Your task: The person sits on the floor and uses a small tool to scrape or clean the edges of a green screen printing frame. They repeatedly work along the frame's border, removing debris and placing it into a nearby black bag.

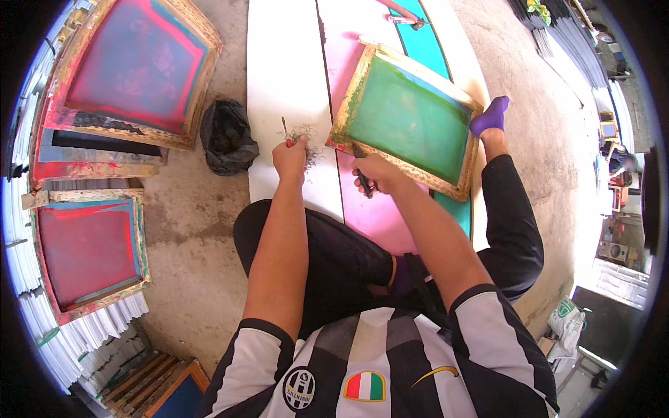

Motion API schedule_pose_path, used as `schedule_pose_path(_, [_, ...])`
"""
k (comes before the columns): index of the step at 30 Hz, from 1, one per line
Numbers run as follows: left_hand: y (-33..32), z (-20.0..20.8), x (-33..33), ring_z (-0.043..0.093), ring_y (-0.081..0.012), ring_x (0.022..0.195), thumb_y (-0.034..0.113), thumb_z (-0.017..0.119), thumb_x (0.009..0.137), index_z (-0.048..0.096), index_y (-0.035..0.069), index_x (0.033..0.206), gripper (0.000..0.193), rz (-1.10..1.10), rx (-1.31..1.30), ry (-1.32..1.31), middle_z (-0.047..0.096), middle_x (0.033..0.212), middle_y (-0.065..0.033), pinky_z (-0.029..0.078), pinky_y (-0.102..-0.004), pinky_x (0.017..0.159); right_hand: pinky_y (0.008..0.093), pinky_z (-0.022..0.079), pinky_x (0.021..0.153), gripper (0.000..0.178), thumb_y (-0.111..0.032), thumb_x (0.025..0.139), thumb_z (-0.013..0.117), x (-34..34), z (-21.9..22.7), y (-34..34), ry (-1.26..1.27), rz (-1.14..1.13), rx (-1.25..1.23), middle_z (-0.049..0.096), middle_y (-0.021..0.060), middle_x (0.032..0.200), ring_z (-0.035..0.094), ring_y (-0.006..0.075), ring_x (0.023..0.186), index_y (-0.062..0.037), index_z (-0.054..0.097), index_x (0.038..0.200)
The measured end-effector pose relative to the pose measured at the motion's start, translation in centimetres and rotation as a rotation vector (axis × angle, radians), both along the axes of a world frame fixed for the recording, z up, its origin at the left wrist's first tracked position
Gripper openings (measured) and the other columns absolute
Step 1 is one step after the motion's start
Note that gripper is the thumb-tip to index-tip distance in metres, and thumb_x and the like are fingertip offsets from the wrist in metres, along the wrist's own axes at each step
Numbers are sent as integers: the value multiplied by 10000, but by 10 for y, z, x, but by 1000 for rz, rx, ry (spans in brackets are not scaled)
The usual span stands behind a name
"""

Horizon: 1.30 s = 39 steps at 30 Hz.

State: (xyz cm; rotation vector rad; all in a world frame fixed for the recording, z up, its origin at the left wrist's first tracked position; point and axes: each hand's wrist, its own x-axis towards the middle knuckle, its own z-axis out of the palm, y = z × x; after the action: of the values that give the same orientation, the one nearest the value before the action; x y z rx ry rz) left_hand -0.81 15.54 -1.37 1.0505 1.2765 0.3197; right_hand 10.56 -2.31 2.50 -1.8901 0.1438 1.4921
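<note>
My left hand [287, 161] is closed around a slim screwdriver-like tool [283, 124] with a red handle, its thin shaft pointing away from me. Beside that hand, a scatter of small dark bent bits, like pulled staples [306, 139], lies on the white part of the board. In my right hand [380, 173] is a black-handled tool that looks like pliers [364, 187]. Its dark head meets the near left corner of a wooden screen-printing frame [404, 161]. Green mesh fills this frame, which lies tilted on the board. My right foot [493, 115], in a purple sock, rests against its right side.
A striped white, pink and teal board [286, 63] lies beneath the work. Left of it stands an open black plastic bag [228, 136]. Further left are frames with pink-blue [139, 66] and red [87, 244] mesh. A red-handled tool [405, 19] lies at the far end.
</note>
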Motion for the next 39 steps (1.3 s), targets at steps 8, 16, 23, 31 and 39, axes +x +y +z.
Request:
schedule_pose_path(8, [-1,-15,0,423,-114,387,211,741,864,566,45,746,268,-13,87,57,532,619,-25,299,-299,347,428,495,441,290,-215,858,529,-35,-11,5,-429,31,-30,619,189,628,640,280,507,48,587,752])
schedule_pose_path(16, [4,-18,-7,397,-114,386,275,731,870,622,40,784,273,-54,144,98,546,637,-28,292,-295,356,526,523,839,478,-395,870,531,-61,-21,12,-715,113,-192,681,309,913,668,469,924,51,687,948])
schedule_pose_path(23, [-3,25,-23,405,-98,451,376,731,869,651,75,843,312,-343,-292,-17,583,736,-22,309,-291,398,379,537,559,318,-259,870,570,-88,5,29,-407,135,182,664,170,691,674,260,579,52,633,857])
schedule_pose_path(31, [6,27,-31,427,-112,464,324,730,877,613,101,838,255,-320,-309,63,547,687,-5,315,-303,406,375,566,602,268,-222,951,598,-77,-10,34,75,124,378,670,140,876,691,241,707,-10,568,1113])
schedule_pose_path(39, [4,4,-28,438,-132,438,244,779,836,643,38,863,248,-82,-115,-4,593,709,-39,341,-325,397,401,544,568,257,-241,967,589,-72,-25,37,269,68,308,661,139,864,675,247,713,0,586,1058])
